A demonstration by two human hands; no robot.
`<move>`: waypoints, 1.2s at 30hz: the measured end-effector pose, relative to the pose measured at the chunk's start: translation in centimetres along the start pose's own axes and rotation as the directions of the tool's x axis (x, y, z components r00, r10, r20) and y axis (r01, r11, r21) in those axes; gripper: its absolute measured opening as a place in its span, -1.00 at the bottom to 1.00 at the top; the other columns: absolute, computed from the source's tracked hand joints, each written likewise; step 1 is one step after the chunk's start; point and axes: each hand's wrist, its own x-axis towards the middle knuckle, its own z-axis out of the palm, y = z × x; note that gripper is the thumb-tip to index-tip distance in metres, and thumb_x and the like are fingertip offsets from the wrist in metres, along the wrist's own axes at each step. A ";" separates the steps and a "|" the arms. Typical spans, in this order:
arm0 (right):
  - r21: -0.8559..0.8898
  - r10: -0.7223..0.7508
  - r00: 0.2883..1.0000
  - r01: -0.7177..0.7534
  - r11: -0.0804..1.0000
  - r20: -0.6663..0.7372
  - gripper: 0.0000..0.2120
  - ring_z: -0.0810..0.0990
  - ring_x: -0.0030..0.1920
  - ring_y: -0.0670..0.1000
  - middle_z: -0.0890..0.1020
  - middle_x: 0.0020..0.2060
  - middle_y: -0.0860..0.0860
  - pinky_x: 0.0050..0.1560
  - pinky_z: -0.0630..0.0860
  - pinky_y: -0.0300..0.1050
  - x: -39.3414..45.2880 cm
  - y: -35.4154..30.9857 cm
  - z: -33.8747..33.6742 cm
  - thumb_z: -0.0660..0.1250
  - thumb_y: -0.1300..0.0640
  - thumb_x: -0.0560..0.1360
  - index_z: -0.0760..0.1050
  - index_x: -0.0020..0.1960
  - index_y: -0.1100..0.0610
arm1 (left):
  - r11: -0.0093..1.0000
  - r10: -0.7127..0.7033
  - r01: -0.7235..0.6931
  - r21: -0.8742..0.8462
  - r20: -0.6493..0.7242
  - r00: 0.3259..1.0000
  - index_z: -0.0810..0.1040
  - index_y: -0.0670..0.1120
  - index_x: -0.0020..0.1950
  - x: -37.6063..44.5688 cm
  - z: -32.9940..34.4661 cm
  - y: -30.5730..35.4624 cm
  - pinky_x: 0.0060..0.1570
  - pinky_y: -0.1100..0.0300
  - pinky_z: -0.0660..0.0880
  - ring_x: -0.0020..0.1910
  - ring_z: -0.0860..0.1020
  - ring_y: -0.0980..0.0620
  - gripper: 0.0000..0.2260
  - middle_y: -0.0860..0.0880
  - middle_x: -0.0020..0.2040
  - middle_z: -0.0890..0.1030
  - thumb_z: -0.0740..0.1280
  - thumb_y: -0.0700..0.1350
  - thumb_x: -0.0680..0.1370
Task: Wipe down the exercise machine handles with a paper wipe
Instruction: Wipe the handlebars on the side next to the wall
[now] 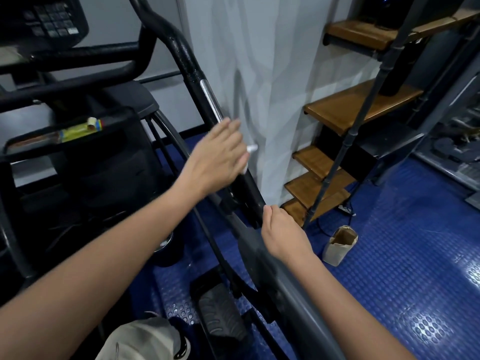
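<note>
The exercise machine's right handle bar (207, 92) runs diagonally from upper left to lower right, black foam above a chrome section. My left hand (217, 154) lies over the bar just below the chrome part, fingers wrapped round it, with a white paper wipe (251, 148) showing at the fingertips. Most of the wipe is hidden under the hand. My right hand (281, 232) grips the lower black part of the same bar (253, 196), fingers curled round it.
The machine's console (44, 19) is at upper left, with a tray holding a yellow packet (78, 131). A foot pedal (220, 313) lies below. Wooden stairs (345, 110) with a dark railing stand right. A brown paper bag (340, 245) stands on the blue floor.
</note>
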 end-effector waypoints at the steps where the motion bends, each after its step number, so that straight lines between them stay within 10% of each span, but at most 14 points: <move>1: 0.067 0.037 0.999 -0.037 0.997 0.001 -0.61 0.49 -0.11 0.08 0.48 -0.12 -0.02 -0.15 0.35 -0.03 0.0 -0.3 -0.3 -0.14 -0.05 0.68 0.38 -0.04 0.10 | 0.999 0.041 -0.041 -0.013 0.004 0.999 0.58 -0.16 0.25 -1.2 0.5 1.3 0.59 -0.03 -0.02 0.54 0.28 -0.16 -0.56 -0.17 0.28 0.56 -0.03 0.03 0.73; 8: 0.055 0.045 0.999 -0.044 0.998 -0.004 -0.66 0.49 -0.08 0.09 0.48 -0.11 0.02 -0.11 0.42 0.01 0.2 -0.6 -0.3 -0.14 -0.02 0.67 0.33 -0.10 0.06 | 0.947 0.271 -0.271 0.173 0.024 0.962 0.49 -0.13 0.36 -2.2 1.3 -0.8 0.58 -0.01 -0.17 0.59 0.19 -0.13 -0.53 -0.15 0.38 0.52 -0.10 0.05 0.74; 17: -0.027 -0.024 0.999 0.023 0.999 -0.030 -0.75 0.37 -0.21 0.02 0.38 -0.19 -0.06 -0.20 0.30 -0.07 0.6 -0.9 -0.5 -0.08 0.07 0.68 0.26 -0.12 0.02 | 0.983 -0.100 0.108 0.149 -0.063 0.993 0.65 -0.17 -0.01 6.1 -3.0 -10.6 0.58 -0.06 -0.02 0.38 0.46 -0.10 -0.53 -0.12 -0.01 0.62 -0.01 -0.01 0.70; 27: -0.141 -0.092 0.990 0.077 0.987 -0.107 -0.83 0.40 -0.18 -0.01 0.39 -0.15 -0.08 -0.21 0.39 -0.11 0.0 -1.1 -0.6 -0.07 0.18 0.65 0.20 -0.07 0.00 | 0.944 0.329 -0.327 0.049 -0.027 0.944 0.60 -0.06 0.02 0.8 0.1 -3.7 0.55 -0.02 0.06 0.42 0.47 -0.11 -0.63 -0.06 -0.02 0.61 0.03 0.00 0.72; 36: -0.098 -0.094 0.986 0.081 0.992 -0.139 -0.71 0.49 -0.18 -0.03 0.45 -0.18 -0.10 -0.13 0.49 -0.06 0.1 -1.1 -0.4 -0.12 0.05 0.69 0.32 -0.07 0.00 | 0.978 -0.092 0.100 0.182 -0.051 0.994 0.67 -0.18 -0.20 8.2 -3.9 -12.4 0.59 -0.04 -0.04 -0.08 0.57 -0.10 -0.48 -0.07 -0.30 0.61 -0.01 0.00 0.66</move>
